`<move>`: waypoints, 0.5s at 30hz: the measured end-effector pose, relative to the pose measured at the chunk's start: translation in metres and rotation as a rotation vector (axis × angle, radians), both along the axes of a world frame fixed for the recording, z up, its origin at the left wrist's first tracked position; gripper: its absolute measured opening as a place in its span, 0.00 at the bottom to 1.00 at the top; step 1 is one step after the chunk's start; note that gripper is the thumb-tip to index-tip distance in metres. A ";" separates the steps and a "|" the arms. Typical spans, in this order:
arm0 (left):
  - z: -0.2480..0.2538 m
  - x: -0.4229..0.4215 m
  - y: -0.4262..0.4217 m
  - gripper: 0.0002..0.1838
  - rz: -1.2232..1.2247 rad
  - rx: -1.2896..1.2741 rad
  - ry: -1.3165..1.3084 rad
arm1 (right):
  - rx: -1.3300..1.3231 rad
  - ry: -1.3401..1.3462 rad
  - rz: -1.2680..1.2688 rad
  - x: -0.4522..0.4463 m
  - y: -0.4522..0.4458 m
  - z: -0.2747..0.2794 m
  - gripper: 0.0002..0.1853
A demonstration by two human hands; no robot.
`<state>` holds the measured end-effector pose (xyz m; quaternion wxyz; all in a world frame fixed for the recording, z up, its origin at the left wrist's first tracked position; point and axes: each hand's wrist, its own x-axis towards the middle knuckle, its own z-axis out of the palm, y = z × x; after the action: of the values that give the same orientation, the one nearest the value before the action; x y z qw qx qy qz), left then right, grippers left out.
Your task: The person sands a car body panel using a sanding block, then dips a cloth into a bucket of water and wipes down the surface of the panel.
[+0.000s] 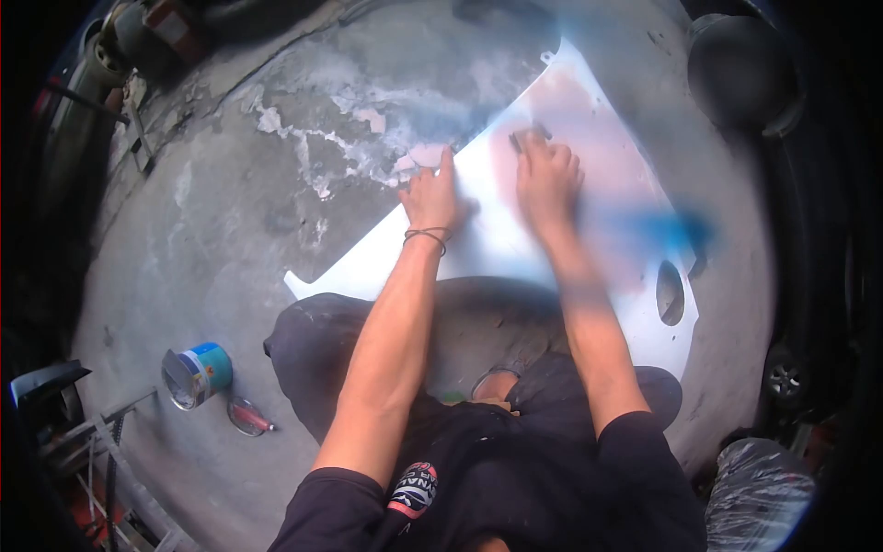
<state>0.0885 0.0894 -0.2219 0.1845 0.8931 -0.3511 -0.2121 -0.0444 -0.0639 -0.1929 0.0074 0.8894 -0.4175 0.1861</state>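
A white car fender panel lies across my lap, with a patch of pinkish filler over its upper part. At the panel's left edge, my left hand is curled over the rim, with its index finger stretched along it. My right hand is closed and pressed down on the filler patch. A small dark grey piece, perhaps folded sandpaper, shows at its fingertips; most of it is hidden under the hand. An oval hole opens near the panel's lower right corner.
On the concrete floor to my left stand a blue-labelled can and a red-handled tool. A metal frame is at lower left. A dark round object sits upper right. Blue and hazy smears blur parts of the view.
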 end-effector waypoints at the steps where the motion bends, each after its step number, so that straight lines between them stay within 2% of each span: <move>1: -0.003 -0.001 0.002 0.62 -0.007 -0.014 0.003 | -0.044 0.002 0.021 -0.006 0.004 -0.007 0.18; 4: 0.001 0.003 0.003 0.62 -0.014 -0.010 0.024 | -0.017 -0.023 0.049 0.011 -0.012 0.014 0.19; 7: 0.011 0.002 0.001 0.62 -0.007 0.007 0.074 | -0.059 0.004 0.008 0.034 -0.058 0.004 0.21; 13: 0.010 0.000 0.000 0.62 0.004 0.013 0.059 | 0.017 0.061 0.000 0.003 -0.004 0.003 0.19; 15: 0.011 0.003 0.003 0.61 0.005 0.020 0.041 | -0.015 0.043 0.014 0.004 -0.017 -0.003 0.19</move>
<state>0.0914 0.0922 -0.2110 0.1834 0.8913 -0.3428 -0.2332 -0.0404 -0.0808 -0.1956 0.0214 0.8959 -0.4098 0.1702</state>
